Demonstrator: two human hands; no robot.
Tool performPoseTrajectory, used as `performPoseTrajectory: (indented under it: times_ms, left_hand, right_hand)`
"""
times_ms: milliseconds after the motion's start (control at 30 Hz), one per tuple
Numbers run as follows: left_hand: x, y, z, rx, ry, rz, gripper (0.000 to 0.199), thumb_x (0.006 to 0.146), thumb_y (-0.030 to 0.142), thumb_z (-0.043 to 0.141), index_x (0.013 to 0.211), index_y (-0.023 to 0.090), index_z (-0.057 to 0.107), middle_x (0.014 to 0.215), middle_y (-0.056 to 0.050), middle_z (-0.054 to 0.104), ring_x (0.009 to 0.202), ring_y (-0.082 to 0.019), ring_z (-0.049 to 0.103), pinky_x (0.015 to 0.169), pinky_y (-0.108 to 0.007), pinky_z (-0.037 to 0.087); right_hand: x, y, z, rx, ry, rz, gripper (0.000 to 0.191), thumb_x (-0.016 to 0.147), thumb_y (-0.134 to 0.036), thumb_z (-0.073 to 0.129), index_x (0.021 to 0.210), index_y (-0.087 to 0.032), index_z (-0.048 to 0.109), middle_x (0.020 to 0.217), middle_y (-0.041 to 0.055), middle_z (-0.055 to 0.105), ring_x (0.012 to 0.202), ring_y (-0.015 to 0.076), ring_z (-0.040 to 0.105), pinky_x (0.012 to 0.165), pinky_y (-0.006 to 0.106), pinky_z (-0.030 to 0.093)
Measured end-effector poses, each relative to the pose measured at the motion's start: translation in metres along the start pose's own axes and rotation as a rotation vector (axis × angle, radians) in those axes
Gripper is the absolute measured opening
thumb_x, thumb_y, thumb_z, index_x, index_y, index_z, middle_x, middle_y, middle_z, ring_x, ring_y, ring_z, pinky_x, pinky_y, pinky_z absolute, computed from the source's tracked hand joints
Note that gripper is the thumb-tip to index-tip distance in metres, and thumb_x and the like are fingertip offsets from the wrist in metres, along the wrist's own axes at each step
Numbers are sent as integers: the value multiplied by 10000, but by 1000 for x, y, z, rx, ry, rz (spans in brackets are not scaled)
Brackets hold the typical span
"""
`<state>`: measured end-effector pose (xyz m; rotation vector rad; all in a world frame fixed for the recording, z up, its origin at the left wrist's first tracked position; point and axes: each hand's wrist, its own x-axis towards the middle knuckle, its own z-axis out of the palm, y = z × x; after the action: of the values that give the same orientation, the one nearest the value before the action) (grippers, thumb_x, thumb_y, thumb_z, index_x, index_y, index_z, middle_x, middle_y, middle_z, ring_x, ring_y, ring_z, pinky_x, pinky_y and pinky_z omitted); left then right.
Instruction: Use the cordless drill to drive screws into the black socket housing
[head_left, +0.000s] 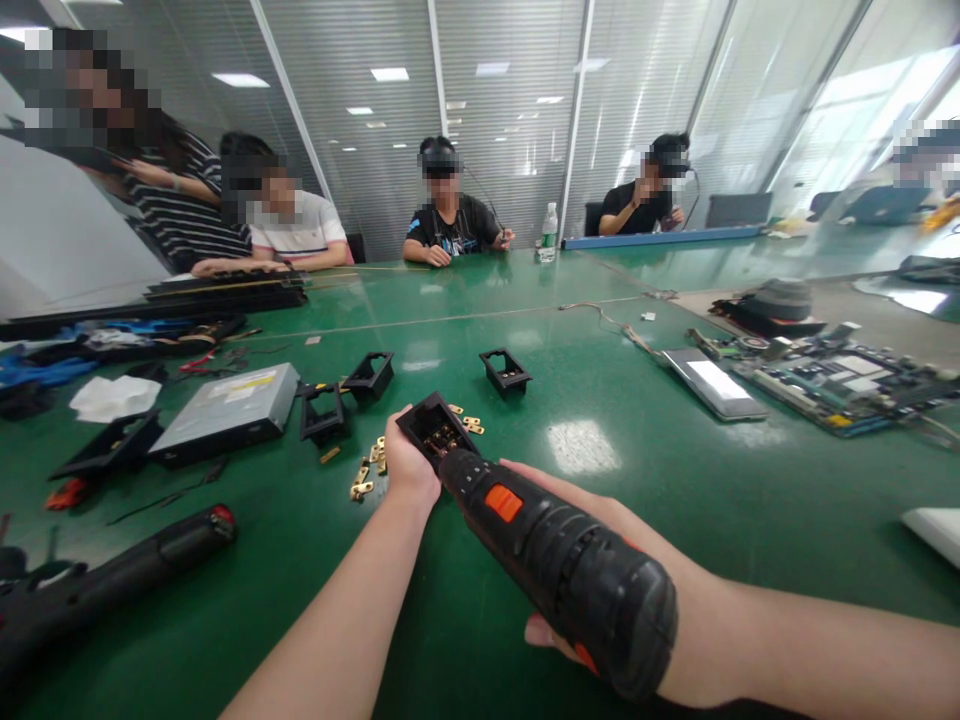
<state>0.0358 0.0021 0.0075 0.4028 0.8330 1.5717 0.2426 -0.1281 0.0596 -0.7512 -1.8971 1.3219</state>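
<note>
My left hand [409,458] is closed around a black plastic socket housing [429,420], an open rectangular box with small brass-coloured parts inside. In my right hand [600,510] is a black cordless drill [555,560] with an orange switch on top. The drill's front end points into the housing; its tip is hidden from me. Small brass contact pieces [363,487] lie on the green table just left of my left hand, and more brass pieces [471,424] lie just beyond the housing.
Other black housings [367,377], [505,371], [324,416] stand farther back. A metal disc drive [232,405] and a second power tool [112,590] are on the left. Circuit boards [832,375] lie at right. Several people sit or stand across the table [487,310].
</note>
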Motion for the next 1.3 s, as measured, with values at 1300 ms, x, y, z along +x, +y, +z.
performPoseTrajectory:
  times_ms: [1300]
  left_hand:
    - [1,0,1,10,9,19,378,795,412,416,690,137,652,598,-83,647,533,-216,629,515,-323,508]
  right_hand:
    - [3,8,2,132,-19,-27,965,743,-39,761,1528,-359,300,1063,-5,687,944,178,668,811,275,560]
